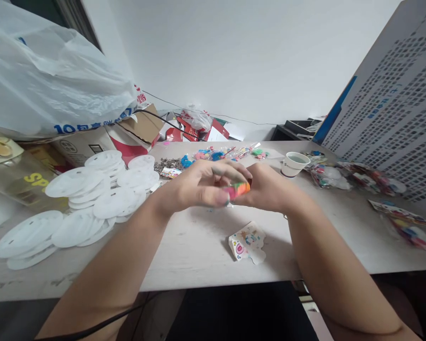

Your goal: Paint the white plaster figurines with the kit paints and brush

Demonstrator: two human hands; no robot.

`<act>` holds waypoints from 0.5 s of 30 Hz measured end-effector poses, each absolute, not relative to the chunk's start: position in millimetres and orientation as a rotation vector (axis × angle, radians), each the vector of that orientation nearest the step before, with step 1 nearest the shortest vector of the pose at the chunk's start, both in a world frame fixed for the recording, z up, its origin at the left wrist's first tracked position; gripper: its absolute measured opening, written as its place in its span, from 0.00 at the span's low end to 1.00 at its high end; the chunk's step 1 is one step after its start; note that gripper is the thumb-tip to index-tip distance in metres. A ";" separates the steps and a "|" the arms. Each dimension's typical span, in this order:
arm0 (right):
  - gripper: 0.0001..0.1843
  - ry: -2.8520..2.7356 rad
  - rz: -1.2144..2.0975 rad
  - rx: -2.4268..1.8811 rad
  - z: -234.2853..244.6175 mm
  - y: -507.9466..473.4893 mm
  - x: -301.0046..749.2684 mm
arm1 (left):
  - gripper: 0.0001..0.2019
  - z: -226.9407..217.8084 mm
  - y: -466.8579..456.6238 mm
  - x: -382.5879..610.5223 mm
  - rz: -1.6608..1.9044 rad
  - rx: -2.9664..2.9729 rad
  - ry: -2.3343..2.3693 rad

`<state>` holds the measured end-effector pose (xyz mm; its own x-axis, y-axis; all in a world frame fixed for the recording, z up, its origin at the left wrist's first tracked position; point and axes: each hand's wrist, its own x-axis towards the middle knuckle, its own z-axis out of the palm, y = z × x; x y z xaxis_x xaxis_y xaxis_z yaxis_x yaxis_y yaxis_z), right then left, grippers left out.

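Both of my hands meet above the middle of the table. My left hand is closed, its thumb and fingers pinching a small pink, orange and green piece whose exact kind is blurred. My right hand is curled against the piece's orange end; its fingertips are mostly hidden, so what they grip does not show clearly. Below the hands lies a torn sticker sheet with cartoon prints. Beyond them are small colourful pieces and clear wrappers, beside a heap of small metal parts.
Stacks of white round discs stand at left, near a clear yellow-lettered container and a large white plastic bag. A paper cup, packets of colourful pieces and a tall printed board are at right.
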<state>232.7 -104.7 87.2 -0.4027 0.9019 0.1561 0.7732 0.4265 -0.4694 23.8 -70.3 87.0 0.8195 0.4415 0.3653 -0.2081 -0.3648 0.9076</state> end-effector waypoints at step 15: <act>0.04 -2.579 0.513 -1.289 97.9 -118.2 242.0 | 0.23 102.1 -93.3 23.1 0.251 2.512 0.357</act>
